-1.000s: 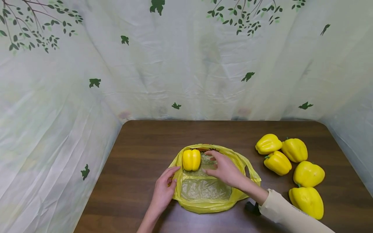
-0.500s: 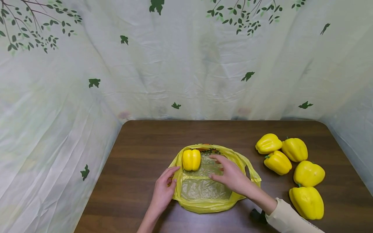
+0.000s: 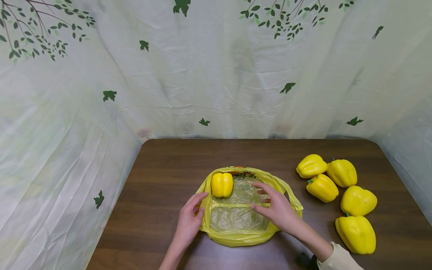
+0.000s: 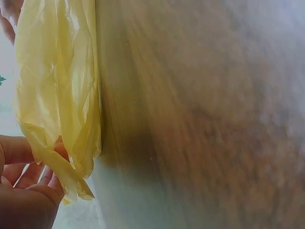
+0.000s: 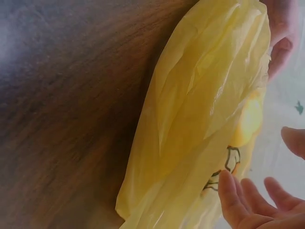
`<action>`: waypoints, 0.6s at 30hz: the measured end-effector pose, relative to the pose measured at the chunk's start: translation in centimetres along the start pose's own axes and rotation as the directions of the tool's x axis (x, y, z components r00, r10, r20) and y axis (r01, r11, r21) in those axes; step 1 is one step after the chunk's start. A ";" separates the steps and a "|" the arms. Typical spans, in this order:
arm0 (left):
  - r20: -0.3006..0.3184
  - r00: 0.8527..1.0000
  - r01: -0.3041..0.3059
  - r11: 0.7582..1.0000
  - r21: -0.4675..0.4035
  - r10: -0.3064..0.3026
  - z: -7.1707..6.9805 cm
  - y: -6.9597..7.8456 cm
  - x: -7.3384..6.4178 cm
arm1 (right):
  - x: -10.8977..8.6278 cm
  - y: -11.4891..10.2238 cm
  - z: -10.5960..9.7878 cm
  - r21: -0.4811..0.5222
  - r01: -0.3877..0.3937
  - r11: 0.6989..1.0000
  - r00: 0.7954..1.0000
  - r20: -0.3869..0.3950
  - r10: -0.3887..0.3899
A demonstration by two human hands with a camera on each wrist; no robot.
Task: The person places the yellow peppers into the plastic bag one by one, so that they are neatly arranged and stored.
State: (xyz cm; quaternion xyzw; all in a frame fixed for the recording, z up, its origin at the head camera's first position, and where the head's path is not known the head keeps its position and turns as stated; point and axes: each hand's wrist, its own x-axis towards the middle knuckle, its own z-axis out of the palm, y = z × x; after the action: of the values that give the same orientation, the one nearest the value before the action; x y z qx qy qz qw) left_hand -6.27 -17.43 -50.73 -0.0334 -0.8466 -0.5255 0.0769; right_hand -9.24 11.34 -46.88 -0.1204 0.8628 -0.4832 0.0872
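A yellow plastic bag (image 3: 233,240) lies spread on the table with its mouth held wide. Inside, toward its far left, sits one yellow bell pepper (image 3: 222,185). My left hand (image 3: 191,217) grips the bag's left rim; in the left wrist view, thumb and fingers curl about a folded strip of the bag (image 4: 62,167). Over the bag's right part hovers my right hand (image 3: 278,210), fingers spread apart and holding nothing. The right wrist view shows those fingers (image 5: 233,195) beside the bag's printed side, with the pepper glowing through the mouth.
Several yellow bell peppers lie in a loose group on the right of the brown table (image 3: 162,168), the nearest pepper (image 3: 356,235) close to my right sleeve (image 3: 339,258). A white curtain (image 3: 216,75) with leaf prints stands behind the table.
My right hand has drawn back to the right, away from the pepper in the bag, fingers still spread. The left hand, the bag and the peppers stay in place.
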 end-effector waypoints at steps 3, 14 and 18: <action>0.000 1.000 -0.003 1.000 -0.004 0.003 0.0 0.0 0.0 | -0.4 0.2 -0.2 0.013 -0.026 1.000 0.999 -0.018 0.026; -0.001 1.000 -0.007 1.000 -0.011 0.007 0.1 0.0 0.0 | -1.8 1.1 -1.0 0.103 -0.045 0.994 0.998 -0.046 0.050; 0.000 1.000 -0.008 1.000 -0.015 0.008 0.1 0.0 0.0 | -2.3 1.4 -1.2 0.153 -0.043 0.987 0.998 -0.046 0.051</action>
State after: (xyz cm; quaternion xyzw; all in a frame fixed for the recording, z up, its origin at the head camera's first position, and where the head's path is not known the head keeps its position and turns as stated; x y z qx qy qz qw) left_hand -6.26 -17.35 -50.82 -0.0373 -0.8424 -0.5317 0.0785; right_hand -7.56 13.72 -47.41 -0.0810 0.8280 -0.5481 0.0860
